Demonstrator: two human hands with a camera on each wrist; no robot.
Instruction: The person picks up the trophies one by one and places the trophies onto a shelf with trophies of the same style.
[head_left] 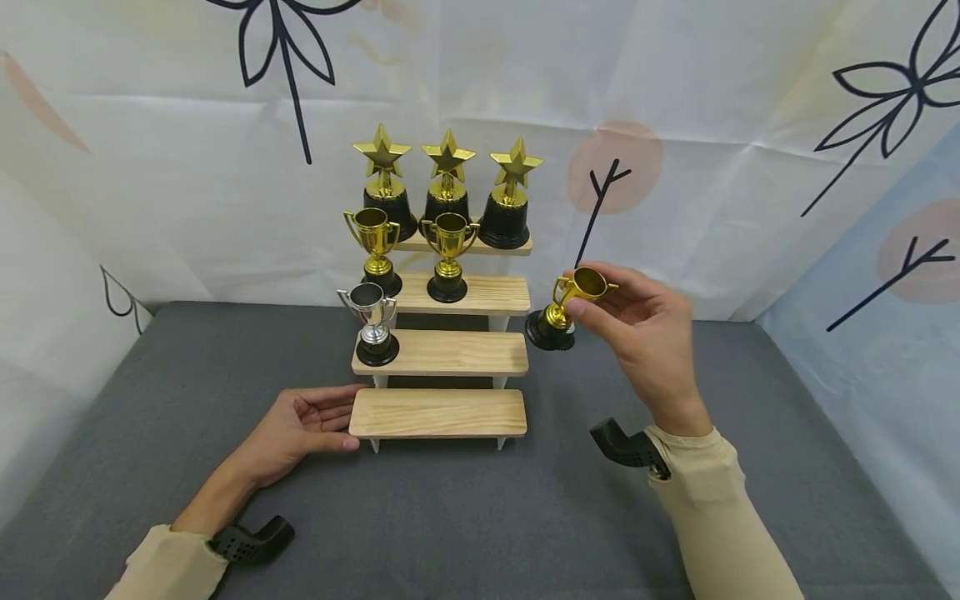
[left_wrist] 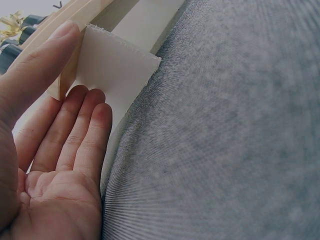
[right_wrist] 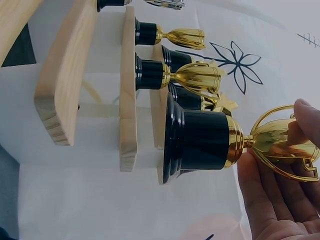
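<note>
My right hand [head_left: 647,337] grips a gold trophy cup [head_left: 588,283] by its bowl, thumb on one side and fingers on the other. The trophy is held just right of a stepped wooden stand [head_left: 442,412], beside its upper steps. In the right wrist view the trophy's black base [right_wrist: 205,140] points toward the stand. At the stand's left end, my left hand [head_left: 300,429] lies palm up with its fingers extended. Its thumb is along the front of the bottom step, and its fingertips are right at the white support [left_wrist: 115,65] under the step in the left wrist view.
Star trophies [head_left: 448,162] line the top step. Two gold cups, one on the left [head_left: 377,233] and one in the middle [head_left: 450,242], stand on the step below. A silver cup [head_left: 371,308] sits lower at the left. Grey cloth [head_left: 465,517] covers the table before a patterned white backdrop [head_left: 525,75].
</note>
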